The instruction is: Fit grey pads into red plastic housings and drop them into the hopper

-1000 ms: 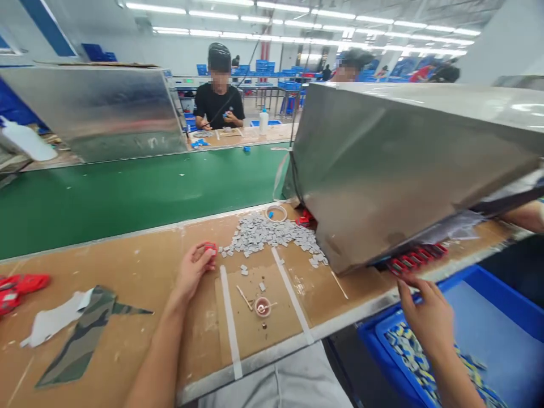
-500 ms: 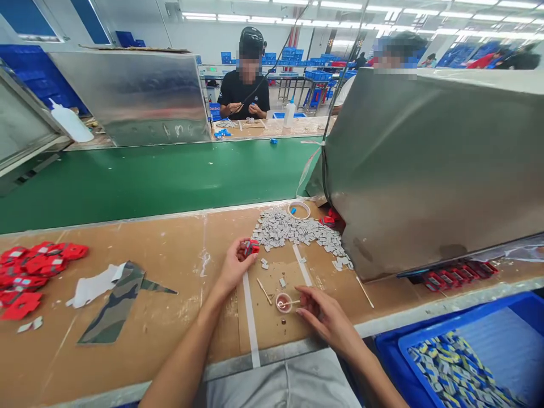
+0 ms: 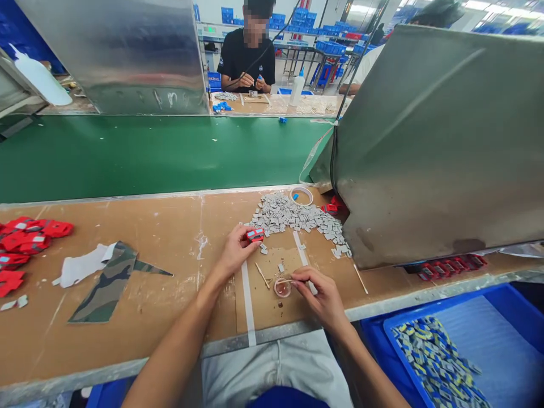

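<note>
My left hand [image 3: 236,250] is closed round a small red part [image 3: 255,234], held just above the brown bench beside a heap of small grey tiles [image 3: 293,218]. My right hand [image 3: 321,294] pinches a thin stick [image 3: 285,281] whose tip rests in a small round pink cap [image 3: 282,288] near the bench's front edge. A second stick [image 3: 262,275] lies left of the cap, between two white tape strips [image 3: 247,300].
A slanted metal hood [image 3: 437,147] stands at the right, with red parts [image 3: 448,265] under its edge. A blue bin [image 3: 446,351] of small pieces sits low right. Red parts [image 3: 25,243] and a camouflage scrap [image 3: 106,283] lie left. A green conveyor [image 3: 148,153] runs behind; a person works across it.
My right hand came from the blue bin to the pink cap and took hold of the stick. My left hand kept the red part. The view tilted down.
</note>
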Demonstrator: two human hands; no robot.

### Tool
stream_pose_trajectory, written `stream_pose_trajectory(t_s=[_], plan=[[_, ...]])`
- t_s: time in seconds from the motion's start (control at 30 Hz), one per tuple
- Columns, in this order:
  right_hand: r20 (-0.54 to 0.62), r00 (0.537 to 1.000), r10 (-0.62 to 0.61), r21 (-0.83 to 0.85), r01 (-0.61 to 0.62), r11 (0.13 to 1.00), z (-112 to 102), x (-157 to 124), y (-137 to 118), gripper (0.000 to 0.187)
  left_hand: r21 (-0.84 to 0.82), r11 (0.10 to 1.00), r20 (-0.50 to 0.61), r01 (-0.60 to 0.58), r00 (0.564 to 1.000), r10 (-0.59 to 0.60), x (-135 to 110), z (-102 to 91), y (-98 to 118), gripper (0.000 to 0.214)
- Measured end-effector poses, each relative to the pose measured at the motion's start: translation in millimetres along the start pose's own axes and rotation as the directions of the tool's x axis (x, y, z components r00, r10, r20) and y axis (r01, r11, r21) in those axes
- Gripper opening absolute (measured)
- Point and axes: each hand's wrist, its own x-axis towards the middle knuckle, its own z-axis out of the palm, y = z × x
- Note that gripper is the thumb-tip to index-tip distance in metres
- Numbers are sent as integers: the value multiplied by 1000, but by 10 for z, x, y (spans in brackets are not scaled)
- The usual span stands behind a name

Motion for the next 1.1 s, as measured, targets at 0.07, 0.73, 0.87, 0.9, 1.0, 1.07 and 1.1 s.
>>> stream_pose_trajectory(t_s=[0.07,0.73,0.87,0.9,1.0,1.07,1.1], plan=[[-34,999,12,30,-11,999,15,6,9,6,-67,997,-4,42,999,-42,6,3,31,31],[40,935,353,400,-339,852,-122,34,127,31,-339,919,125,201,978,-168,9,-69,64,70],[274,933,231,275,-307,911,-351,473,-47,29,17,996,39,87,995,-88,32,-43,2,40],[319,926,201,245,-286,926,-389,606,-91,29,91,995,14,47,999,-49,34,-34,1,33],[312,942,124,248,-207,946,-390,970,-162,29,180,983,0,-23,1000,23,25,-21,25,24],[168,981,100,289,-145,946,-294,1127,-149,29,150,988,31,-22,999,17,11,-20,47,23],[64,993,100,301,-115,947,-227,1171,-131,28,145,989,48,-21,999,14,5,-18,56,23]])
